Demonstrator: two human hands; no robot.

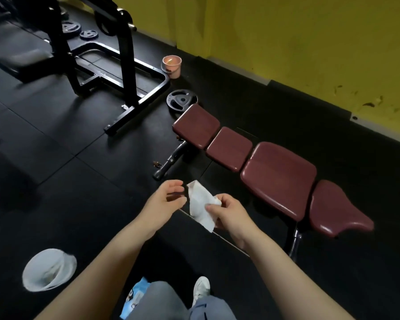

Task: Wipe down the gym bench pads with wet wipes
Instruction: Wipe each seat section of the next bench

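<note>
Floor mats (67,162), black and wide, lie under everything you see, and a yellow wall (310,42) runs behind them. Up on the left stands a black metal rack (116,63). The gym bench (278,179) lies near the wall, with four dark red pads in a row. A round weight plate (181,99) lies on the floor just beside the far pad, and a small pink bucket (172,65) stands further back. A white bag (47,270) lies open on the floor at your lower left. A blue wipes pack (135,296) peeks out by your knee; its writing is too blurry to read. Your right hand (231,215) pinches the white wet wipe (201,205) between thumb and fingers (211,207), in the air in front of the bench. Your left hand (165,199) is just beside the wipe, fingers loosely curled and not holding it.
</note>
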